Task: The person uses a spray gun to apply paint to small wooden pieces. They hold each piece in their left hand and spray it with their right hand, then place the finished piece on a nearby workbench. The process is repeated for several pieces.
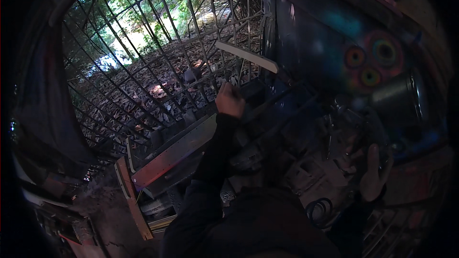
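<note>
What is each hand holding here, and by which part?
The left hand is closed in a fist against dark machine parts; whether it grips anything cannot be told. The right hand is open and holds nothing.
</note>
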